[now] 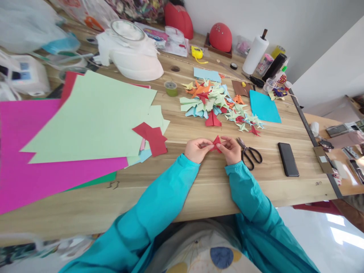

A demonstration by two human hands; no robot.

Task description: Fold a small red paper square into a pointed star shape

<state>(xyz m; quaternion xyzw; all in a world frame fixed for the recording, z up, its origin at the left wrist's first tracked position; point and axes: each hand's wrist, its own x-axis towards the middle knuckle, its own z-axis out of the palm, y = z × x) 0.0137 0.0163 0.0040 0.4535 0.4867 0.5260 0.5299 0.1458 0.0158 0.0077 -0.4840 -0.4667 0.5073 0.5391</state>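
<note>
A small piece of folded red paper [217, 143], pointed at the top, is held between both hands just above the wooden table. My left hand [196, 149] pinches its left side, and my right hand [231, 149] pinches its right side with thumb and fingers. Black-handled scissors [250, 153] lie right beside my right hand. Beyond the hands is a pile of folded paper shapes [212, 99] in green, blue, orange and red. Loose red paper pieces [153, 139] rest to the left of my left hand.
Large light green sheets [91, 121] and magenta sheets [25, 170] cover the table's left part. A phone [288, 159] lies at the right, near a blue paper square [265, 106]. Farther back stand a yellow tape measure [196, 52], a red pincushion [220, 36] and a white roll [256, 54].
</note>
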